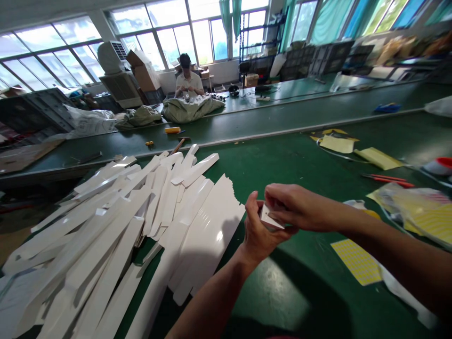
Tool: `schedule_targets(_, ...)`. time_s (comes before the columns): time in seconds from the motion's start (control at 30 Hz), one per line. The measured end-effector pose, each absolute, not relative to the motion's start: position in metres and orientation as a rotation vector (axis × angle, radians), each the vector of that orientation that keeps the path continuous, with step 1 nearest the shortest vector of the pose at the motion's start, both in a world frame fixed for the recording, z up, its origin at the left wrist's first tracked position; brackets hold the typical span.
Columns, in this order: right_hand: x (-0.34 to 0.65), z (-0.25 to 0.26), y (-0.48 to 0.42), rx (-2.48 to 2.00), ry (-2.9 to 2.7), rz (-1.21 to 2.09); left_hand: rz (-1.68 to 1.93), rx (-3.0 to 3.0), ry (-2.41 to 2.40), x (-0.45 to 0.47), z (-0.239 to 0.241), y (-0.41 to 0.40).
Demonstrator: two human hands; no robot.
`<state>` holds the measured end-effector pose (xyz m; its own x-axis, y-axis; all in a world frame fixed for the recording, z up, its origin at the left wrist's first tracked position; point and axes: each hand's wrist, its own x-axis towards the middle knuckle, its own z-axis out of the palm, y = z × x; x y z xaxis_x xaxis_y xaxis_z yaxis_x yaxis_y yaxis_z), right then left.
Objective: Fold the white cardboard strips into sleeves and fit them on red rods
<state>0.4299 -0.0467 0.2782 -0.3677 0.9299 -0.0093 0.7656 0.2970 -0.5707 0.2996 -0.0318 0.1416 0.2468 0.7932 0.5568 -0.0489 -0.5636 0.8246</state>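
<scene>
A small white box (270,219) is held up over the green table. My left hand (257,231) wraps round it from below and from the left. From the right, my right hand (291,205) bends its fingers over the top of the same box, pressed against it. Part of the box is hidden behind my fingers. To the left lies a big heap of long folded white cartons (116,221). Beside my left forearm, a stack of flat white card sheets (215,216) lies on the table.
A sheet of yellow stickers (356,261) lies right of my hands. Farther right are red-handled tools (388,179), yellow paper pieces (377,158) and a plastic bag (413,202). A person (189,80) sits across the tables behind a grey-green sack (190,108).
</scene>
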Motion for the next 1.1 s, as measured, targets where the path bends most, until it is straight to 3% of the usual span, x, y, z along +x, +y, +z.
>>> schedule_targets(0.2, 0.434, 0.28, -0.046, -1.575, -2.014, 1.058, 1.319, 1.765, 0.632, 0.292, 0.14, -0.03)
schedule_targets(0.4, 0.43, 0.266, -0.044, -1.671, -1.806, 0.999, 1.353, 1.8, 0.737, 0.294, 0.13, -0.032)
schedule_targets(0.5, 0.425, 0.249, -0.047, -1.57, -1.423, 1.178, 1.358, 1.756, 0.815, 0.289, 0.144, -0.033)
schedule_targets(0.7, 0.432, 0.215, -0.06, -1.482, -1.148, 1.253, 1.084, 1.859, 1.398, 0.212, 0.222, 0.025)
schedule_targets(0.8, 0.44, 0.2, -0.066, -1.567, -1.109, 1.3, 0.876, 2.145, 1.986, 0.152, 0.24, 0.076)
schedule_targets(0.93, 0.441, 0.182, -0.067, -1.581, -1.002, 1.35, 0.688, 2.346, 2.508, 0.109, 0.208, 0.105)
schedule_targets(1.1, 0.426, 0.16, -0.061, -1.573, -0.97, 1.407, 0.242, 2.471, 1.891, 0.155, 0.1, 0.053)
